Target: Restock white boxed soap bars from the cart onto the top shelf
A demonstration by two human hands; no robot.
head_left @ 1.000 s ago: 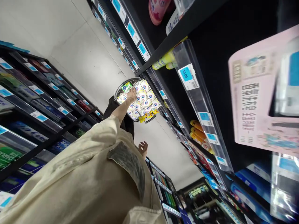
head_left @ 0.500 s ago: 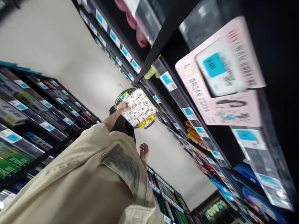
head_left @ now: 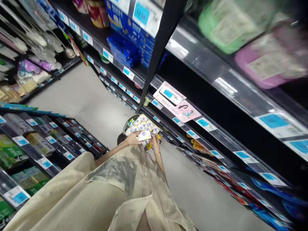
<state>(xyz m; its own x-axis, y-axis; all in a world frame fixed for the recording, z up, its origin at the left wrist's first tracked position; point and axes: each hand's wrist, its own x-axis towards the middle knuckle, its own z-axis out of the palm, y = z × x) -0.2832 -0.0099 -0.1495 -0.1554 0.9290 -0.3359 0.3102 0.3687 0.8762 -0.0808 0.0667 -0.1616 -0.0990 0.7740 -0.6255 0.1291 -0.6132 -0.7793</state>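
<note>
My left hand (head_left: 133,138) is closed on a small white box (head_left: 143,135) with a blue mark, held just above a basket (head_left: 126,124). The basket stands on the floor and holds several more small white boxes (head_left: 144,123) and some yellow packs (head_left: 149,146). My right hand (head_left: 156,146) has come up to the box's right end, with its fingers curled against it. My beige shirt (head_left: 115,186) fills the lower left of the view.
Dark store shelves with blue price tags run along the right (head_left: 204,123) and the left (head_left: 43,144) of a narrow grey-floored aisle (head_left: 79,96). A pink sign (head_left: 178,106) hangs on the right shelf's edge. Blue cartons (head_left: 125,48) sit higher up.
My left hand has lifted a white box out of the basket. My right hand, open at my side before, has risen to meet it. The view has swung up the aisle.
</note>
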